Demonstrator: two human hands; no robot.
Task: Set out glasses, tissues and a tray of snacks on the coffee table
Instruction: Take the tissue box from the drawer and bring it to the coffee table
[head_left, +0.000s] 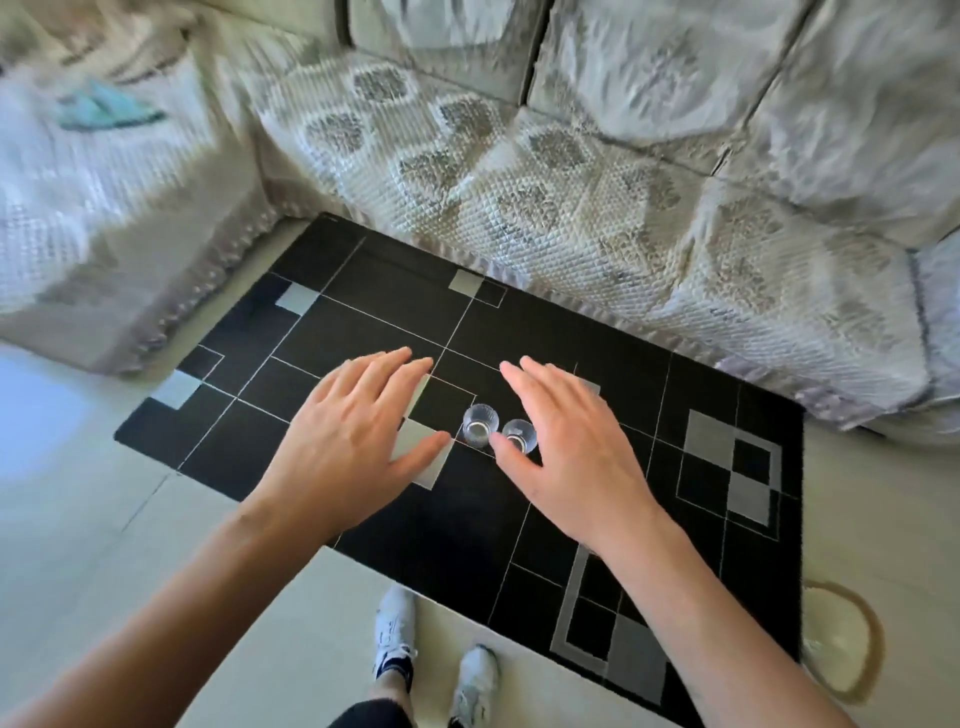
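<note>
I count two clear glasses on the black surface below me, a left glass (480, 425) and a right glass (518, 435), standing upright and touching or nearly touching side by side. Whether that black, grid-patterned surface (363, 291) is the counter top or a rug on the floor, I cannot tell from here; it carries grey squares and thin white lines.

Two hands are in view, both mine. My left hand (358, 441) hovers palm down with its fingers straight and spread, so that grip is open and holds nothing; its thumb tip ends just beside the left glass, apart from it. My right hand (566, 447) is also flat with the fingers extended, its grip open too; its thumb overlaps the near edge of the right glass, and I cannot tell whether it touches. Both glasses lie between the two thumbs.

Beyond the black surface stands a sofa (571, 208) under a quilted, patterned cover. At the bottom I see two white shoes (436, 654) on the pale floor (104, 519).
</note>
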